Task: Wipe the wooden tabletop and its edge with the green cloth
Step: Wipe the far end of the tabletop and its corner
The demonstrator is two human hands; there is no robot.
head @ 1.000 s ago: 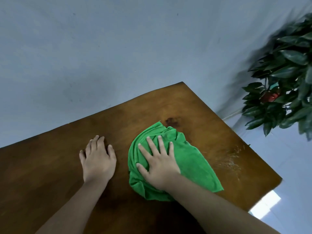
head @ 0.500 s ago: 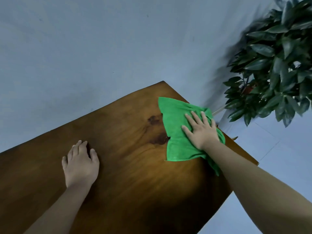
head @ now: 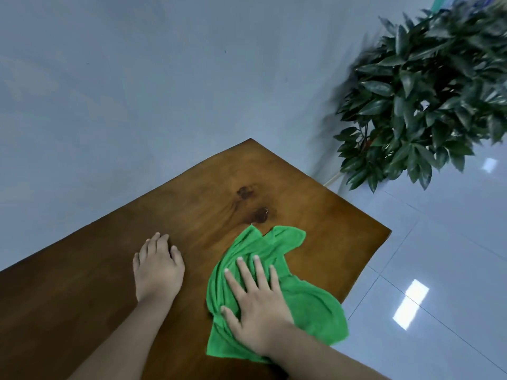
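**Crumpled cloth near the surface's right edge**

We press our right hand (head: pixel 256 305), fingers spread flat, on the rumpled bright green cloth (head: pixel 307 303) lying on the brown wooden surface (head: pixel 205 215), one corner overhanging. Our left hand (head: pixel 157 268) rests open, empty, beside it.

No text, label, brand, number or sign can be read anywhere in the head view: the wooden tabletop (head: pixel 192 215), the green cloth (head: pixel 307 305), the pale wall (head: pixel 137 78), the tiled floor (head: pixel 439 256) and the leafy plant (head: pixel 425 105) all carry no legible writing
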